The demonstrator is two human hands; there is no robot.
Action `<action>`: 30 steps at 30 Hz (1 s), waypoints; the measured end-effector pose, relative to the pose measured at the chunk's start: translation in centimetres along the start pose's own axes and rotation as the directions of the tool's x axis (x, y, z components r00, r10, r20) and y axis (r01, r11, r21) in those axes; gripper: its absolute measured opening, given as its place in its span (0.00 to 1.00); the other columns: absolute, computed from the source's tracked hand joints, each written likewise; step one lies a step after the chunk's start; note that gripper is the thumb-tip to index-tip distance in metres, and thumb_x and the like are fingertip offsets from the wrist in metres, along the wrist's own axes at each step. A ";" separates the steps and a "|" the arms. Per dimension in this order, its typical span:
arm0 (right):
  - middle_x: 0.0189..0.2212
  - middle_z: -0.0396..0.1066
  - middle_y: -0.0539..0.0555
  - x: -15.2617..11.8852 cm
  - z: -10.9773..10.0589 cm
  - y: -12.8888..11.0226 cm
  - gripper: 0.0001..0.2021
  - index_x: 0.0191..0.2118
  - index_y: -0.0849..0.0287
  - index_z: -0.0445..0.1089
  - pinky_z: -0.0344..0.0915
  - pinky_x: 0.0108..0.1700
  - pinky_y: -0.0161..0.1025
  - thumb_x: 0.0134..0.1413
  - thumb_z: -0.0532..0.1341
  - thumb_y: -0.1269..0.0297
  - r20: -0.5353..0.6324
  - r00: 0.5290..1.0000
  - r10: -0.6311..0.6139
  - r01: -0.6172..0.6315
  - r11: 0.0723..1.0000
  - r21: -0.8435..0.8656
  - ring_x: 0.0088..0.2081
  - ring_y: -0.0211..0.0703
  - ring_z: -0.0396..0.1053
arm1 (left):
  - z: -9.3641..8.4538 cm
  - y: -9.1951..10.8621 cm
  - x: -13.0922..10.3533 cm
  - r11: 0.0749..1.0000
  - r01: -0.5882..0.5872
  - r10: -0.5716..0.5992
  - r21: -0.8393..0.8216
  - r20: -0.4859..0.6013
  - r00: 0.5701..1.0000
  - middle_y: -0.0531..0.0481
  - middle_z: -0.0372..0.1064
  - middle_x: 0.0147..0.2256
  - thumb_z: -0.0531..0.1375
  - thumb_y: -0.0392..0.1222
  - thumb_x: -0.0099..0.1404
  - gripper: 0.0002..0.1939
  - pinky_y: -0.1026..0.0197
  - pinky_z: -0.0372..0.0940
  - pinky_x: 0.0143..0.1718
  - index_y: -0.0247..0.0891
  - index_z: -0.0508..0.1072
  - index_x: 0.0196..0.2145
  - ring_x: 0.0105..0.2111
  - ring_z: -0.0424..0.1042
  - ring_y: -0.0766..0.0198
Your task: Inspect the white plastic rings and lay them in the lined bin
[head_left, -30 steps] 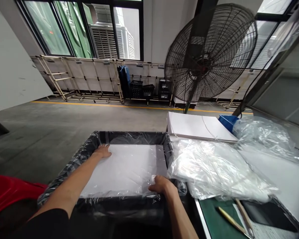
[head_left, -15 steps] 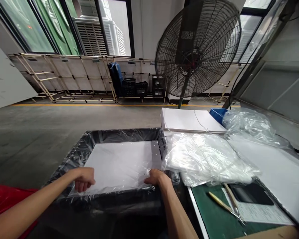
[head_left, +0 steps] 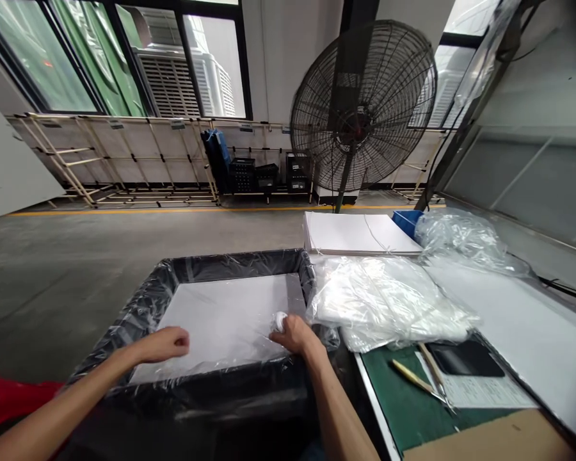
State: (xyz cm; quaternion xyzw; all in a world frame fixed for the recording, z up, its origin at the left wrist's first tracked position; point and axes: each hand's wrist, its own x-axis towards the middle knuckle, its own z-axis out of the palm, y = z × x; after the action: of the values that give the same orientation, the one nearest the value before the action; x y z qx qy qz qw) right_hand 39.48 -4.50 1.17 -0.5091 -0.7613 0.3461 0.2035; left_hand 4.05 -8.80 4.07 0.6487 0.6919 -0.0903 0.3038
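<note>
In front of me is a black bin (head_left: pixel 240 264) lined with clear plastic film, its sides covered by the crinkled liner. A flat white sheet (head_left: pixel 221 301) lies inside it. My left hand (head_left: pixel 166 344) is closed in a fist over the sheet's near left part; whatever its fingers hold, if anything, is hidden. Toward the near right corner of the sheet, my right hand (head_left: pixel 294 334) is closed around a small white wad (head_left: pixel 279 320). Part of that wad sticks out past the fingers, and its material is unclear.
Right of the bin lie folded clear plastic bags (head_left: pixel 388 301), with a stack of white boards (head_left: pixel 360 232) behind. A green mat (head_left: pixel 388 397) carries yellow-handled tweezers (head_left: pixel 415 378) and a dark phone-like slab (head_left: pixel 465 360). A large fan (head_left: pixel 360 121) stands beyond.
My left hand has lifted slightly and turned, still in a fist. My right hand has moved slightly up and left, and more of the white wad shows. The camera view has shifted somewhat.
</note>
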 end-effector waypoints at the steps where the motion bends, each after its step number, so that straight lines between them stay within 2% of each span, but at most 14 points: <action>1: 0.42 0.80 0.58 -0.7 -0.1 -0.6 0.11 0.41 0.62 0.77 0.75 0.48 0.46 0.62 0.71 0.59 -0.040 0.999 -0.018 0.021 0.997 0.068 0.44 0.50 0.79 | -0.1 1.4 -0.5 0.996 -0.082 0.079 -0.024 -0.088 0.993 0.43 0.80 0.41 0.63 0.47 0.67 0.11 0.49 0.72 0.51 0.36 0.79 0.40 0.43 0.78 0.53; 3: 0.46 0.81 0.59 -2.7 -0.2 -1.9 0.13 0.46 0.62 0.77 0.74 0.51 0.43 0.66 0.66 0.57 -0.129 0.991 -0.047 0.074 0.974 0.213 0.47 0.50 0.79 | 0.2 4.8 -1.6 0.962 -0.263 0.239 -0.072 -0.240 0.941 0.42 0.75 0.56 0.60 0.52 0.70 0.21 0.49 0.67 0.60 0.42 0.75 0.55 0.56 0.74 0.51; 4: 0.47 0.81 0.59 -4.1 -0.2 -2.6 0.15 0.50 0.62 0.76 0.74 0.51 0.41 0.70 0.62 0.55 -0.172 0.984 -0.051 0.101 0.950 0.295 0.47 0.49 0.80 | 0.8 6.8 -2.3 0.926 -0.367 0.324 -0.092 -0.310 0.894 0.44 0.71 0.61 0.61 0.55 0.69 0.25 0.50 0.66 0.62 0.46 0.71 0.61 0.59 0.71 0.51; 5: 0.48 0.81 0.58 -5.7 -0.1 -3.2 0.17 0.54 0.60 0.75 0.74 0.51 0.40 0.71 0.59 0.53 -0.206 0.977 -0.049 0.127 0.914 0.386 0.48 0.49 0.80 | 1.5 8.8 -2.9 0.848 -0.515 0.428 -0.126 -0.410 0.805 0.43 0.70 0.62 0.65 0.55 0.66 0.31 0.49 0.68 0.61 0.47 0.69 0.63 0.59 0.72 0.49; 7: 0.48 0.82 0.59 -9.0 0.0 -4.0 0.21 0.56 0.59 0.76 0.75 0.51 0.43 0.67 0.63 0.50 -0.262 0.965 -0.009 0.184 0.734 0.654 0.48 0.52 0.81 | 3.3 12.8 -4.1 0.696 -0.709 0.566 -0.115 -0.520 0.640 0.44 0.69 0.63 0.71 0.52 0.62 0.37 0.49 0.70 0.60 0.51 0.66 0.66 0.57 0.74 0.50; 9: 0.46 0.83 0.59 -12.0 0.3 -4.2 0.22 0.52 0.58 0.80 0.75 0.51 0.46 0.59 0.71 0.49 -0.272 0.961 0.045 0.214 0.504 0.837 0.47 0.56 0.81 | 5.2 16.4 -5.0 0.585 -0.806 0.646 -0.095 -0.547 0.533 0.45 0.71 0.60 0.72 0.47 0.62 0.34 0.51 0.70 0.60 0.52 0.68 0.64 0.57 0.74 0.51; 11: 0.45 0.84 0.58 -14.4 0.6 -3.8 0.19 0.46 0.56 0.83 0.75 0.50 0.46 0.54 0.74 0.50 -0.277 0.956 0.096 0.223 0.374 0.900 0.47 0.57 0.80 | 6.7 19.3 -5.7 0.511 -0.853 0.695 -0.106 -0.534 0.483 0.46 0.74 0.56 0.70 0.43 0.65 0.28 0.54 0.71 0.59 0.51 0.71 0.61 0.55 0.76 0.53; 16: 0.42 0.83 0.58 -18.1 1.3 -1.0 0.17 0.43 0.56 0.85 0.75 0.47 0.45 0.54 0.74 0.48 -0.346 0.915 0.207 0.302 0.215 0.929 0.43 0.53 0.81 | 9.0 24.0 -5.8 0.443 -0.884 0.773 -0.149 -0.435 0.461 0.47 0.76 0.52 0.70 0.36 0.62 0.25 0.57 0.74 0.53 0.47 0.72 0.56 0.52 0.78 0.54; 19: 0.45 0.83 0.57 -20.2 1.2 0.4 0.17 0.44 0.54 0.85 0.73 0.52 0.47 0.53 0.75 0.51 -0.451 0.825 0.340 0.369 0.279 0.886 0.47 0.54 0.79 | 10.2 26.0 -5.5 0.398 -0.916 0.813 -0.051 -0.444 0.378 0.47 0.76 0.50 0.69 0.34 0.62 0.24 0.56 0.74 0.53 0.45 0.71 0.55 0.50 0.78 0.55; 23: 0.49 0.80 0.57 -22.7 0.9 1.1 0.12 0.43 0.51 0.85 0.69 0.57 0.49 0.51 0.76 0.59 -0.639 0.544 0.544 0.338 0.555 0.760 0.52 0.55 0.75 | 11.5 28.4 -5.3 0.281 -0.954 0.874 0.105 -0.439 0.209 0.45 0.75 0.48 0.66 0.33 0.65 0.22 0.54 0.74 0.53 0.43 0.70 0.55 0.49 0.77 0.54; 25: 0.45 0.81 0.56 -23.4 1.1 1.2 0.08 0.42 0.51 0.85 0.70 0.55 0.48 0.55 0.73 0.59 -0.689 0.419 0.592 0.355 0.592 0.724 0.49 0.53 0.76 | 12.0 29.3 -5.5 0.221 -0.968 0.890 0.121 -0.431 0.149 0.45 0.75 0.47 0.66 0.33 0.66 0.21 0.55 0.74 0.52 0.43 0.70 0.55 0.49 0.77 0.55; 26: 0.43 0.81 0.55 -23.6 1.2 1.2 0.07 0.42 0.51 0.84 0.70 0.55 0.48 0.58 0.72 0.58 -0.698 0.379 0.607 0.383 0.584 0.716 0.48 0.52 0.75 | 12.2 29.7 -5.6 0.189 -0.975 0.895 0.118 -0.429 0.122 0.44 0.74 0.47 0.66 0.32 0.66 0.22 0.55 0.74 0.52 0.43 0.70 0.56 0.49 0.76 0.55; 28: 0.42 0.80 0.55 -23.6 1.6 1.3 0.08 0.42 0.52 0.84 0.69 0.55 0.47 0.61 0.70 0.58 -0.693 0.348 0.632 0.448 0.537 0.715 0.47 0.51 0.75 | 12.5 30.2 -5.8 0.124 -0.987 0.902 0.099 -0.426 0.071 0.44 0.73 0.48 0.66 0.31 0.65 0.24 0.55 0.74 0.53 0.43 0.69 0.57 0.49 0.76 0.55; 30: 0.42 0.80 0.54 -23.5 2.0 1.5 0.08 0.42 0.52 0.84 0.69 0.55 0.46 0.60 0.70 0.57 -0.672 0.367 0.644 0.499 0.473 0.726 0.47 0.50 0.75 | 12.7 30.3 -5.9 0.077 -0.994 0.907 0.078 -0.420 0.037 0.43 0.71 0.50 0.65 0.30 0.65 0.26 0.54 0.74 0.54 0.43 0.69 0.59 0.51 0.75 0.54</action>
State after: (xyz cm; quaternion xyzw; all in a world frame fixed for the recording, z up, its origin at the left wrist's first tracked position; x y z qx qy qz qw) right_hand 48.47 -26.28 -0.24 -0.4634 -0.1764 0.3398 0.7991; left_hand 36.59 -16.05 5.28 0.9041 0.1241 0.3407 0.2259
